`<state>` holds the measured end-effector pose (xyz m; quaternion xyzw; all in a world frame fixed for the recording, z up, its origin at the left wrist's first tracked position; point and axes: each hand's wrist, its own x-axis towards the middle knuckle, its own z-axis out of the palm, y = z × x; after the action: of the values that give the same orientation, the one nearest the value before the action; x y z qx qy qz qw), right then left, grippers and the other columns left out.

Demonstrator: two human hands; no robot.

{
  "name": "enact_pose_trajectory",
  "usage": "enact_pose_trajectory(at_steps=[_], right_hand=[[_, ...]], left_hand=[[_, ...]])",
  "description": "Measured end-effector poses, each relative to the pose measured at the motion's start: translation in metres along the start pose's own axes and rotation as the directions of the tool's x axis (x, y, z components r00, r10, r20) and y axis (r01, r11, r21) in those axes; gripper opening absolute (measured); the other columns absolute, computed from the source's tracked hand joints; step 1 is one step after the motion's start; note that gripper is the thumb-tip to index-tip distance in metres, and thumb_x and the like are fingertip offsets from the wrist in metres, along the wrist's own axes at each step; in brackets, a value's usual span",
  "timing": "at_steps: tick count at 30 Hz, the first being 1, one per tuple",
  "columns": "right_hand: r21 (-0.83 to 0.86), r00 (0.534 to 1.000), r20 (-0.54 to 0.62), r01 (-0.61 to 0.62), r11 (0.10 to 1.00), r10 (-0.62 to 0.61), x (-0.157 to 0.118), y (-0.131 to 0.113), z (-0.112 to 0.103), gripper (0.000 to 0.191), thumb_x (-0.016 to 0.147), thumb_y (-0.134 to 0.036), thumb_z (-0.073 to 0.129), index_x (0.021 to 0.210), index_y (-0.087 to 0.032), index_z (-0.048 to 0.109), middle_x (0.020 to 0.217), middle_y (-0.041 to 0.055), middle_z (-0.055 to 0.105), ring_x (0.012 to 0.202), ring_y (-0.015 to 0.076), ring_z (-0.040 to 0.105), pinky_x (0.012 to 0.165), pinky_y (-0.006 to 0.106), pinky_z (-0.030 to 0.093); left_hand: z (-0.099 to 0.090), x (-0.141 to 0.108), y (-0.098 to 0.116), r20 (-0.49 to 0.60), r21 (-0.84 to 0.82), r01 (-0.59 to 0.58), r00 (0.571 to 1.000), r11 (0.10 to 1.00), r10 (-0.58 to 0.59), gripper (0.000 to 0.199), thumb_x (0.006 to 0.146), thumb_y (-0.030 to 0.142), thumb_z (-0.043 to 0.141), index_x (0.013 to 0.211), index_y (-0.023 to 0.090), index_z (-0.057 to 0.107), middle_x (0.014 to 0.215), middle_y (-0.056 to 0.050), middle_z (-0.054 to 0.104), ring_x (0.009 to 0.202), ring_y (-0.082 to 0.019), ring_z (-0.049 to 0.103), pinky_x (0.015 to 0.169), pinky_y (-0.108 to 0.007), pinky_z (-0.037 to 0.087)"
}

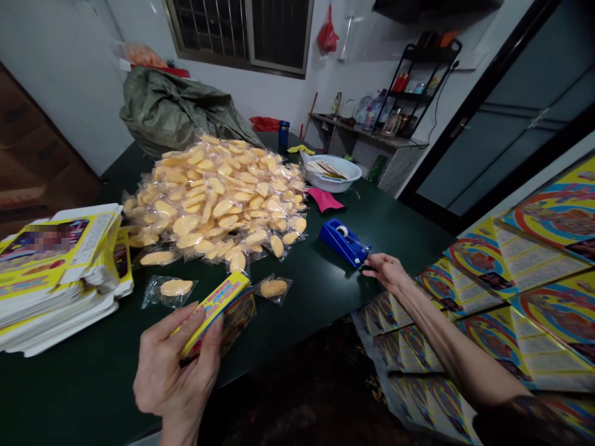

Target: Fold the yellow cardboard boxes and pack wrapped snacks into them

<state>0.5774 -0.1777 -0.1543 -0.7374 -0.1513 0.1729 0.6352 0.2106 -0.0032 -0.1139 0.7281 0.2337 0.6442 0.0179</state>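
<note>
My left hand [179, 365] is closed around a small printed carton [218, 313], mostly yellow with a dark face, held tilted above the dark green table. At the cutting end of a blue tape dispenser [341, 240], the fingertips of my right hand [387, 271] are pinched together on the tape; the clear strip itself hardly shows. Near the carton lie single bagged pale-yellow oval pieces, one at its left [175, 287] and one at its right [274, 287]. Behind them rises a large heap of the same bagged pieces [218, 192].
Flat printed cartons [60, 297] are stacked at the left. Rows of printed yellow boxes [502, 297] fill the right side, beneath my forearm. Farther back are a pale basin [337, 179] holding flat items, a pink cloth [325, 199], a blue bottle [283, 133] and a green sack [171, 108].
</note>
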Motion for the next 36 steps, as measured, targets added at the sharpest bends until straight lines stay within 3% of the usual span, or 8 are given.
enact_pose_trajectory(at_steps=[6,10,12,17,19,23,29,36], right_hand=[[-0.177,0.981,-0.008,0.189,0.966,-0.194,0.005,0.011,-0.003,0.027,0.069,-0.026,0.063,0.051,-0.021,0.044,0.049,-0.0039,0.038,0.043,0.0086,0.034,0.037,0.024,0.034],[-0.369,0.824,0.020,0.532,0.762,-0.566,-0.030,0.011,0.003,0.023,0.071,-0.021,0.060,0.054,-0.025,0.047,0.060,-0.0001,0.041,0.048,0.0132,0.035,0.039,0.029,0.028],[-0.353,0.771,0.121,0.622,0.699,-0.625,-0.060,0.003,0.020,0.018,0.075,-0.023,0.059,0.059,-0.026,0.051,0.061,0.0018,0.047,0.049,0.0157,0.042,0.040,0.030,0.030],[-0.056,0.680,0.393,0.690,0.722,-0.619,-0.146,-0.057,0.094,0.012,0.085,-0.024,0.054,0.073,-0.023,0.056,0.054,-0.0036,0.051,0.041,0.0097,0.046,0.040,0.023,0.038],[0.142,0.694,0.435,0.577,0.804,-0.574,-0.171,-0.080,0.124,0.011,0.086,-0.023,0.054,0.097,-0.024,0.056,0.057,-0.0052,0.055,0.040,0.0078,0.045,0.038,0.020,0.036],[0.383,0.725,0.569,0.185,0.905,-0.389,-0.193,-0.100,0.163,0.073,0.083,-0.025,0.058,0.143,-0.026,0.015,0.060,-0.0085,0.059,0.038,0.0067,0.043,0.035,0.017,0.034],[0.452,0.714,0.649,-0.087,0.888,-0.261,-0.197,-0.100,0.183,0.085,0.075,-0.031,0.067,0.142,-0.022,0.015,0.059,-0.0086,0.060,0.036,0.0057,0.041,0.033,0.015,0.032],[0.323,0.797,0.590,-0.086,0.943,-0.129,-0.198,-0.105,0.194,0.081,0.066,-0.038,0.072,0.131,-0.014,0.030,0.045,-0.0097,0.054,0.032,0.0064,0.038,0.031,0.015,0.028]], left_hand=[[0.003,0.004,0.004,-0.014,-0.128,0.082,0.996,0.988,-0.085,0.036,0.065,0.008,0.076,0.098,0.020,0.069,0.099,-0.006,0.069,0.082,-0.019,0.065,0.068,-0.032,0.053],[0.001,0.004,0.010,0.025,-0.200,0.159,0.987,0.967,-0.157,0.024,0.069,0.010,0.074,0.091,0.018,0.069,0.097,-0.005,0.069,0.083,-0.018,0.068,0.069,-0.031,0.057],[-0.001,0.003,0.013,0.044,-0.192,0.173,0.985,0.966,-0.168,0.021,0.070,0.010,0.073,0.088,0.017,0.067,0.093,-0.004,0.070,0.080,-0.015,0.068,0.068,-0.026,0.057],[-0.002,0.003,0.020,0.023,-0.147,0.171,0.985,0.974,-0.170,0.018,0.073,0.011,0.071,0.088,0.017,0.063,0.089,-0.005,0.069,0.078,-0.013,0.067,0.067,-0.024,0.056],[-0.002,0.001,0.023,0.007,-0.128,0.183,0.983,0.975,-0.184,0.018,0.074,0.013,0.070,0.089,0.017,0.060,0.088,-0.005,0.069,0.079,-0.013,0.068,0.069,-0.024,0.056],[0.000,-0.004,0.027,-0.034,-0.077,0.281,0.958,0.956,-0.285,0.027,0.074,0.019,0.072,0.093,0.019,0.053,0.088,-0.004,0.070,0.076,-0.014,0.069,0.067,-0.023,0.056],[0.001,-0.011,0.028,-0.031,-0.047,0.273,0.961,0.961,-0.275,0.031,0.074,0.022,0.072,0.094,0.020,0.048,0.086,-0.003,0.070,0.076,-0.015,0.070,0.062,-0.021,0.054],[-0.003,-0.011,0.031,0.001,-0.035,0.210,0.978,0.977,-0.210,0.031,0.076,0.021,0.070,0.098,0.020,0.048,0.091,-0.006,0.070,0.079,-0.014,0.069,0.064,-0.022,0.054]])
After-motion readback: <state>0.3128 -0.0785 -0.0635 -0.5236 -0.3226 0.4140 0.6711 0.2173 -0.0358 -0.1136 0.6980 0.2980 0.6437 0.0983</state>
